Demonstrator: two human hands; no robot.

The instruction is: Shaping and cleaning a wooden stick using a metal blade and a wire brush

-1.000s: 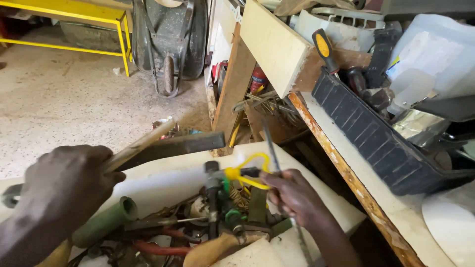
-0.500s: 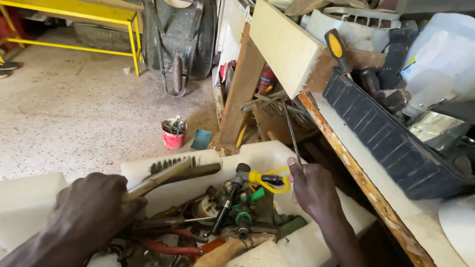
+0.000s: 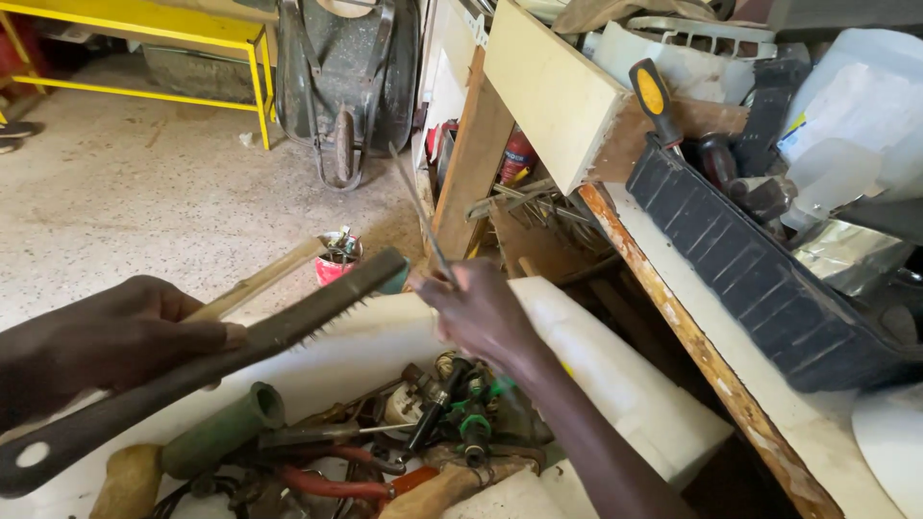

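The thin grey metal rod [image 3: 420, 213] sits pinched in my right hand [image 3: 478, 312], fingers closed around its lower end; it rises tilted up and to the left, above the far edge of the white plastic tub [image 3: 615, 384]. My left hand [image 3: 106, 338] is clamped on two long items together: a dark flat saw blade with coarse teeth [image 3: 221, 360], whose black handle end with a hole points near and left, and a pale wooden stick [image 3: 258, 282] lying just behind it. Both hands are held well apart over the tub. Inside the tub lie a green cylindrical handle [image 3: 223, 430], a red-handled tool [image 3: 322, 482] and mixed dark tools. A small red can [image 3: 336, 259] stands on the speckled floor beyond.
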